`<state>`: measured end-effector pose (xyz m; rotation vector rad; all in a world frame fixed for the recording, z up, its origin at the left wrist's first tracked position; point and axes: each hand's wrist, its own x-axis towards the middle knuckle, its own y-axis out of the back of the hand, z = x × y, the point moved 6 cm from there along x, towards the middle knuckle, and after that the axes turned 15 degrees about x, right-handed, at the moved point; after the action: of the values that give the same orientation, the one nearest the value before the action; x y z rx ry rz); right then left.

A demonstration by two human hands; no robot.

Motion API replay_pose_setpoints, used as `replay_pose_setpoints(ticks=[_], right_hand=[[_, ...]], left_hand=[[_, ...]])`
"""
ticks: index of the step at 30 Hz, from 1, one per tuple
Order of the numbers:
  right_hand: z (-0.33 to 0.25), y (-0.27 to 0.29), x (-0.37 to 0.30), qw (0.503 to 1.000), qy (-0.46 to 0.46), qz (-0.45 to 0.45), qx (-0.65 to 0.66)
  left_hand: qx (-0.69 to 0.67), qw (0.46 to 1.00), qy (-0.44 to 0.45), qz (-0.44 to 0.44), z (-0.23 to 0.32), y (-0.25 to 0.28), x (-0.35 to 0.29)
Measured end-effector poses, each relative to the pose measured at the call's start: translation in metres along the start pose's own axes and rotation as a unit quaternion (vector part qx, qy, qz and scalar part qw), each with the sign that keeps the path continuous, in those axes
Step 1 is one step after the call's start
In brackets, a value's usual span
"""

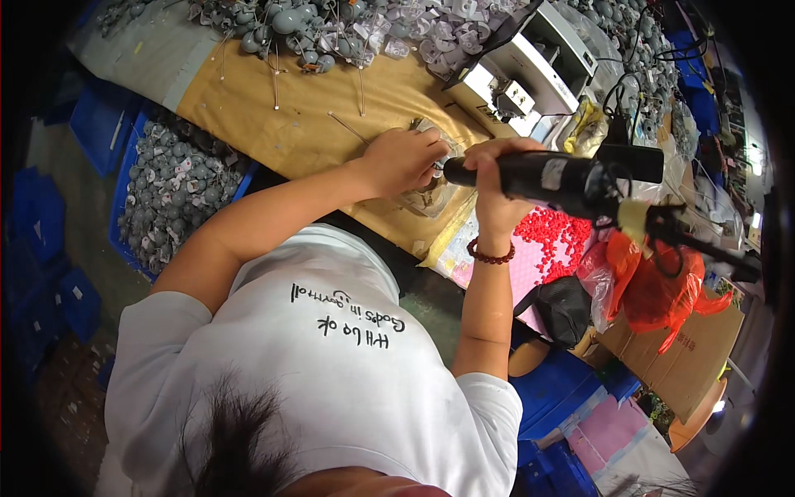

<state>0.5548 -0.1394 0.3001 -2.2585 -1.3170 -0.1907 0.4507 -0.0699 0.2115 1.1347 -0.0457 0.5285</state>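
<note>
My right hand (pixel 497 186) is wrapped around a black electric screwdriver (pixel 551 172), its narrow end toward my left hand. Close to that tip, my left hand (pixel 404 161) has its fingers pinched on a small part that they mostly hide, so its kind is unclear. Below both hands lies a clear, blocky piece (pixel 426 201) on the tan-covered bench (pixel 273 137). A thin rod or tie (pixel 348 127) lies just beyond my left hand.
Grey rounded parts (pixel 290 23) and whitish plastic pieces (pixel 451 37) are heaped along the far side. A white machine (pixel 530 79) stands at far right. Small red pieces (pixel 553 240) and a red plastic bag (pixel 658 286) lie right. A blue bin (pixel 124 195) holds grey parts at left.
</note>
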Motion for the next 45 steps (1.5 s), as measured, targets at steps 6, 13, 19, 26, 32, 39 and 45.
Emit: replay_pose_setpoints(ticks=[6, 13, 19, 26, 32, 39, 45], right_hand=[[0.014, 0.008, -0.02, 0.998, -0.027, -0.008, -0.054], [0.008, 0.004, -0.018, 1.0, 0.003, -0.006, -0.01], [-0.011, 0.011, 0.004, 0.991, -0.055, 0.12, -0.03], [0.032, 0.196, 0.003, 0.929, -0.094, 0.356, 0.034], [0.037, 0.138, -0.035, 0.947, -0.116, 0.232, -0.19], [0.065, 0.075, -0.05, 0.947, -0.249, 0.137, -0.15], [0.075, 0.087, -0.036, 0.959, -0.168, 0.223, -0.049]], left_hand=[[-0.012, 0.999, 0.024, -0.027, 0.002, 0.012, 0.003], [-0.03, 0.998, 0.026, -0.05, 0.003, 0.007, 0.005], [0.012, 0.997, 0.051, -0.055, -0.001, 0.002, 0.001], [0.035, 0.998, 0.021, -0.045, 0.002, -0.001, -0.004], [0.036, 0.998, -0.023, 0.04, 0.008, 0.01, -0.014], [0.052, 0.998, -0.027, 0.035, 0.01, 0.011, -0.014], [0.04, 0.999, -0.035, 0.004, 0.009, 0.004, -0.012]])
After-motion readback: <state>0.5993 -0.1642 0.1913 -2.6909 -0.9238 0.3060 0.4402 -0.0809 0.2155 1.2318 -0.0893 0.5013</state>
